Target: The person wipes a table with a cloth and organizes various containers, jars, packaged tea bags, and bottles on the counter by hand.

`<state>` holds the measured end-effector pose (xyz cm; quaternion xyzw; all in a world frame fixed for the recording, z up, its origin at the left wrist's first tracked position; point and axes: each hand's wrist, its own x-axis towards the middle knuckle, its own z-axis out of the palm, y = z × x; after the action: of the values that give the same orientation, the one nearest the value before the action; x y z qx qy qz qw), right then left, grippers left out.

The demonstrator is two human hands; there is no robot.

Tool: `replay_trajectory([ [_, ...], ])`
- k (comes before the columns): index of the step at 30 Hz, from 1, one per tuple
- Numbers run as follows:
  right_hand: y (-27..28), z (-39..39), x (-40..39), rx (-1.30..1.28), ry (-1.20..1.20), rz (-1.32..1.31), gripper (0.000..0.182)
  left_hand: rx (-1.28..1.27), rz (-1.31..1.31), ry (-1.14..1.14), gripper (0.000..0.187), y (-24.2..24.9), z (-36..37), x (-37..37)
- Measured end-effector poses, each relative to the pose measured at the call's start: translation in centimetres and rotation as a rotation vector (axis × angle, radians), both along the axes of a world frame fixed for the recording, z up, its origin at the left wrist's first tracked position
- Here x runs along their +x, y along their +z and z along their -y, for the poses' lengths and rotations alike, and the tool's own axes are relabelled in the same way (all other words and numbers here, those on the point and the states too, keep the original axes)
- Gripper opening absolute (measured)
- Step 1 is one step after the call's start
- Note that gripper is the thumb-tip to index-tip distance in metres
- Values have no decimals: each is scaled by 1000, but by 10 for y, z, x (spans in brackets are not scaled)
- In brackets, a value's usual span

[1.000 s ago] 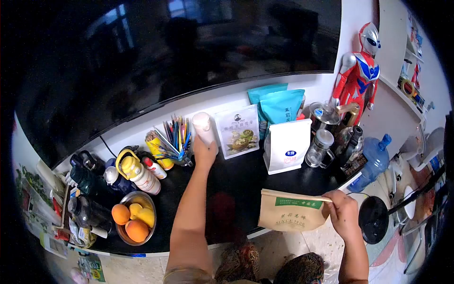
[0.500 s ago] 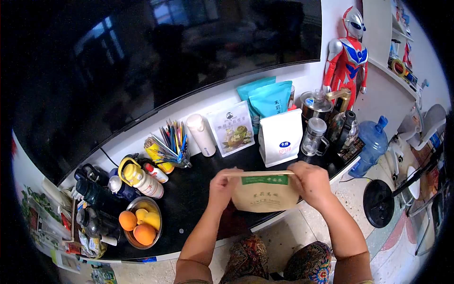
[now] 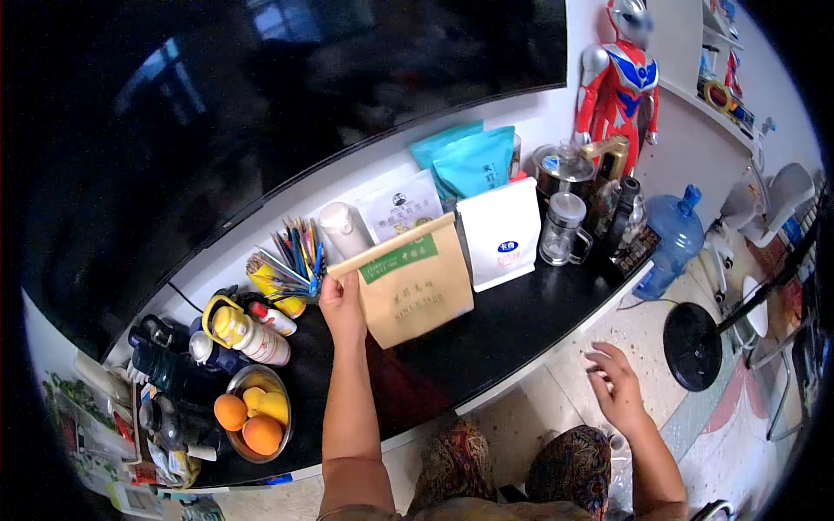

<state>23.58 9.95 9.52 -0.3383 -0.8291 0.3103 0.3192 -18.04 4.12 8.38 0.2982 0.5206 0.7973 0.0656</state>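
My left hand (image 3: 343,306) grips the upper left corner of a brown kraft paper bag (image 3: 419,291) with a green label band and its top folded over. The bag is held tilted above the black counter, in front of a white pouch (image 3: 401,207) with a printed picture and a pale flask (image 3: 344,230). Off the counter's front edge, my right hand (image 3: 615,386) hangs in the air with fingers apart and nothing in it. Right of the brown bag stands a white bag (image 3: 501,236) with a blue oval label.
Turquoise pouches (image 3: 473,162), a kettle (image 3: 563,165) and a lidded glass jug (image 3: 563,230) stand at the back right. Leftward are a pen holder (image 3: 300,260), bottles (image 3: 248,334) and a metal bowl (image 3: 285,395) of fruit. A large water bottle (image 3: 673,247) stands beyond the counter.
My right hand has let go of the brown bag and moved down and right. My left hand has carried the bag up and left, now tilted. The view has shifted slightly.
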Motion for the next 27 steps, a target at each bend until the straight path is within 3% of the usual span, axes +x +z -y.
replay_trajectory([
  [2,-18,12,35,-143,-166,80,23,-56,-58,14,13,0,-13,-7],
  [5,-44,29,90,-86,-330,158,16,62,-38,36,14,1,-31,-15],
  [11,-96,65,189,-63,-506,271,13,40,-87,35,13,-7,-48,-34],
  [15,-89,86,198,-33,-585,360,8,-10,-88,41,13,-35,-70,-38],
  [19,-94,99,202,-89,-594,349,7,-199,-130,60,23,-36,-66,-40],
  [24,-115,114,230,-145,-666,449,11,-252,-171,3,60,-37,-47,-35],
  [25,-117,118,237,-158,-715,477,12,-351,-225,143,58,-55,-44,-58],
  [26,-122,123,247,-154,-729,461,13,-304,-141,51,53,-35,-31,-37],
  [27,-127,131,259,-156,-751,452,14,-360,-167,170,46,-55,-27,-64],
])
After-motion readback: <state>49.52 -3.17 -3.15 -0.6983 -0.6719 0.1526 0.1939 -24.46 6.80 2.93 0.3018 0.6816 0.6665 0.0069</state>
